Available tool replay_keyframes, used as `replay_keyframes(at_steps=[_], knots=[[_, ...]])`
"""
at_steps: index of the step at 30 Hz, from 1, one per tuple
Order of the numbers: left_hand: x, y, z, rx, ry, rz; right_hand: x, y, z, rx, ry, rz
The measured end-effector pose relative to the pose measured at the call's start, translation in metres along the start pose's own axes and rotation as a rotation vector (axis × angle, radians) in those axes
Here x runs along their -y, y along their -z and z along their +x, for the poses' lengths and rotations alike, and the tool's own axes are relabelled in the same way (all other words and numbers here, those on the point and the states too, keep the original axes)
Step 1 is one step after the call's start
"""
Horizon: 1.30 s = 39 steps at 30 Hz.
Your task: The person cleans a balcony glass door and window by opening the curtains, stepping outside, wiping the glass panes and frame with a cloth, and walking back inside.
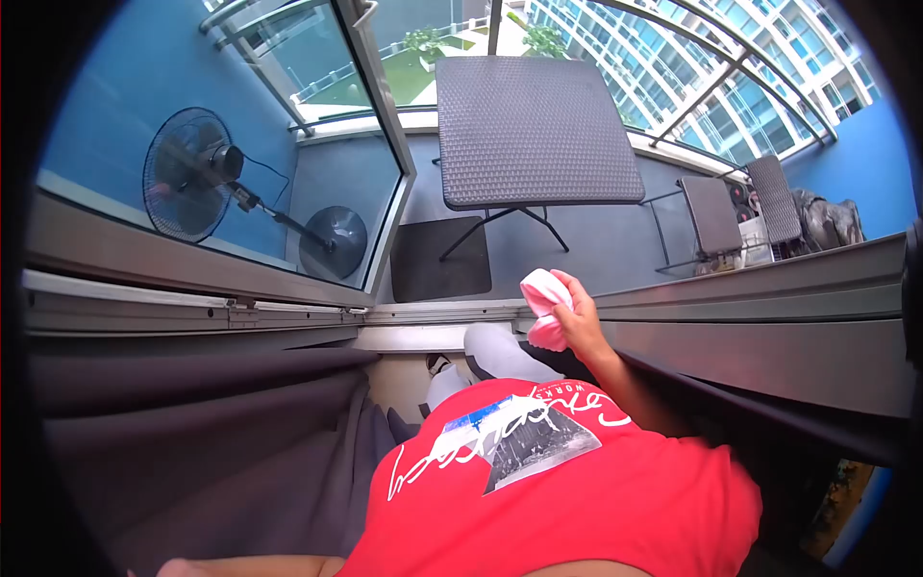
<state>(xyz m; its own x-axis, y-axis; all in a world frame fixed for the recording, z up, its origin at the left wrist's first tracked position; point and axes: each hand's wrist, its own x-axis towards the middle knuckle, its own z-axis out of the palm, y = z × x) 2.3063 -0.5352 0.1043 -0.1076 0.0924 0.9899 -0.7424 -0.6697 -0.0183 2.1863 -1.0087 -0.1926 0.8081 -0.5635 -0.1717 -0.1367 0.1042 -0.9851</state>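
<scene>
- The right hand (583, 322) holds a folded pink-and-white cloth (546, 293) out in front of the body, near the door sill (423, 337) in this view.
- Its grip is closed on the cloth: the fingers wrap one side, and the soft folds gather into two rounded lobes, the upper one paler. Pinching at the middle seems enough, as the bundle looks light and yielding.
- Holding it ahead of the red T-shirt (596, 510) probably keeps it off the body and in plain sight.
- The left hand (178, 568) shows only in part at the lower edge, stretched out to the side; whether its grip is open or closed cannot be told. The dark grey curtain (192, 462) is the nearest thing above it.
- The glass door (378, 96) stands at an angle to the opening, which leaves a way through to the balcony.
- Through its pane a pedestal fan (227, 163) shows by the blue wall, its round base on the floor, perhaps set aside to leave the middle free for walking.
- Beyond the sill, a square woven-look surface (538, 130) stands on splayed legs, spread likely for steadiness, with a dark mat (440, 262) partly below its near edge.
- A dark chair (713, 216) sits to the right, near the balcony's side.
</scene>
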Motion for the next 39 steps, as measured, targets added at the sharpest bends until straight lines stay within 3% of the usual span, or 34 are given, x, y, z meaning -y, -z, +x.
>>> replay_keyframes(at_steps=[1,2,3,4,6,10,12,16,18,21,23,25,30,31,34,39], knots=[[0.024,-0.032,-0.029,0.077,0.106,0.151,0.002,-0.002,0.002,-0.037,-0.023,-0.002],[0.051,-0.064,-0.059,0.142,0.166,-0.037,0.004,-0.004,0.004,-0.062,-0.029,0.017],[0.062,-0.090,-0.091,0.297,0.412,-0.249,0.005,-0.006,0.006,-0.083,-0.031,0.035],[0.061,-0.124,-0.114,0.444,0.628,-0.259,0.004,-0.008,0.007,-0.095,-0.043,0.030],[0.047,-0.176,-0.146,0.832,0.808,-0.342,0.007,0.013,0.008,-0.143,-0.064,0.031],[0.060,-0.267,-0.250,1.207,1.371,-0.565,0.010,-0.001,0.022,-0.234,-0.083,0.175],[0.020,-0.300,-0.305,1.406,1.507,-0.608,0.015,0.026,0.021,-0.279,-0.082,0.136],[-0.007,-0.377,-0.448,1.590,1.725,-0.589,0.008,0.015,0.040,-0.423,-0.045,0.086],[-0.032,-0.424,-0.500,1.698,1.686,-0.532,0.007,0.009,0.060,-0.521,-0.027,0.080],[-0.078,-0.504,-0.561,1.698,2.008,-0.382,-0.005,0.023,0.117,-0.714,0.033,0.135],[-0.095,-0.549,-0.583,1.736,1.920,-0.322,-0.009,0.024,0.151,-0.800,0.057,0.205],[-0.109,-0.582,-0.585,1.741,1.980,-0.361,-0.022,0.032,0.173,-0.820,0.106,0.246],[-0.108,-0.618,-0.639,1.700,2.117,-0.395,-0.026,0.084,0.168,-0.943,-0.027,0.073],[-0.107,-0.620,-0.650,1.727,2.100,-0.387,-0.033,0.094,0.162,-1.018,-0.048,0.101],[-0.111,-0.625,-0.650,1.456,1.935,-0.423,-0.023,0.115,0.142,-1.360,-0.081,0.289],[-0.084,-0.663,-0.643,1.587,1.872,-0.338,-0.058,0.133,0.129,-1.492,-0.184,0.273]])
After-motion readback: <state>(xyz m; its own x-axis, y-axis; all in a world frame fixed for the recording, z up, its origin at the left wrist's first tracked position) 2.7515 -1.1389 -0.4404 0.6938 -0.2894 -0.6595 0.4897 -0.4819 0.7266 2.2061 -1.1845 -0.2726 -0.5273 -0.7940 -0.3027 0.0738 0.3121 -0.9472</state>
